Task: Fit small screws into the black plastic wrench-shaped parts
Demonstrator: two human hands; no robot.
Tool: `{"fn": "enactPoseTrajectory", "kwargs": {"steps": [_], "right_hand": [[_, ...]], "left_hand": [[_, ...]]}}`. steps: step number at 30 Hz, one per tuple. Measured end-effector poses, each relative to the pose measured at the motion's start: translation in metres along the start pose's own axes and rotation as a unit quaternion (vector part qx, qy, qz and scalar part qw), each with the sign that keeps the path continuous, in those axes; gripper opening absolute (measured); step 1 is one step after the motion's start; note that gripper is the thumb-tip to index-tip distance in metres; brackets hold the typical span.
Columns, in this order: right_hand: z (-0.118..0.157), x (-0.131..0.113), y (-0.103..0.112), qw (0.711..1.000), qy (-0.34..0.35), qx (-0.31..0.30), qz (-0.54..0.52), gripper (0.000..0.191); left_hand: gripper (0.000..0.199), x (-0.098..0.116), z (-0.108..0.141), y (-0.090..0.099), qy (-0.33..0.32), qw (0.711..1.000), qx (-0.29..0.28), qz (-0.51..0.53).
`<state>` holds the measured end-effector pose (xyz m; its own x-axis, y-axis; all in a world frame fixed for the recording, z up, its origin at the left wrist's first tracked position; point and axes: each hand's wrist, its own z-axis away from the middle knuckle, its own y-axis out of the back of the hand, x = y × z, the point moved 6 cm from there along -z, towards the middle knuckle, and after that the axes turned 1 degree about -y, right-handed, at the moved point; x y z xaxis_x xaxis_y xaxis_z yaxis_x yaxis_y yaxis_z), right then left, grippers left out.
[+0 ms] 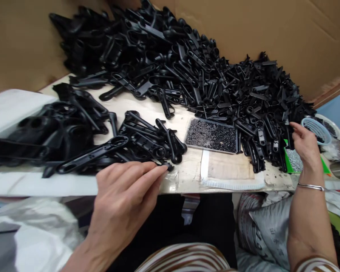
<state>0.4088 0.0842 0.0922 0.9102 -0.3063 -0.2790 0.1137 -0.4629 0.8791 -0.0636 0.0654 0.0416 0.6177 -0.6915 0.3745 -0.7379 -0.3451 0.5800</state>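
Observation:
My left hand (127, 192) is at the table's front edge, its fingers pressed together at the end of a black plastic part (167, 166). Behind it lie black handle-shaped parts (147, 139). At the right, my right hand (306, 145) has its thumb and index finger at a small black part (289, 134), beside a green tray of silvery small pieces (294, 160). Between the hands sit a clear box of tiny black pieces (211, 136) and a folded cloth pad (231, 166).
Large heaps of black parts (181, 56) cover the back of the table, against cardboard (257, 26). A light blue basket (317, 130) stands at the right. Bags (269, 226) are below the table edge; a white slab (14, 109) is at the left.

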Motion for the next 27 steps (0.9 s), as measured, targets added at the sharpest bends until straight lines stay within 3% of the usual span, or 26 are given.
{"fn": "enactPoseTrajectory", "kwargs": {"steps": [4, 10, 16, 23, 27], "right_hand": [[0.028, 0.015, 0.004, 0.998, -0.014, -0.028, 0.062, 0.047], [0.053, 0.009, -0.013, 0.991, 0.019, -0.057, 0.116, 0.052], [0.061, 0.002, -0.023, 0.998, 0.053, -0.027, 0.030, 0.052], [0.089, -0.002, 0.002, 0.998, 0.048, 0.043, 0.000, 0.044], [0.120, -0.024, 0.008, 0.994, 0.041, 0.078, -0.061, 0.035]], "left_hand": [[0.016, 0.017, -0.005, -0.009, -0.070, 0.996, -0.003, -0.053], [0.015, 0.025, -0.006, -0.012, -0.080, 0.995, -0.013, -0.057], [0.008, 0.024, -0.002, -0.006, -0.086, 0.993, -0.011, -0.078], [0.009, 0.019, -0.001, -0.004, -0.075, 0.993, -0.016, -0.090], [0.008, 0.013, 0.001, -0.008, -0.052, 0.989, -0.011, -0.140]]}}
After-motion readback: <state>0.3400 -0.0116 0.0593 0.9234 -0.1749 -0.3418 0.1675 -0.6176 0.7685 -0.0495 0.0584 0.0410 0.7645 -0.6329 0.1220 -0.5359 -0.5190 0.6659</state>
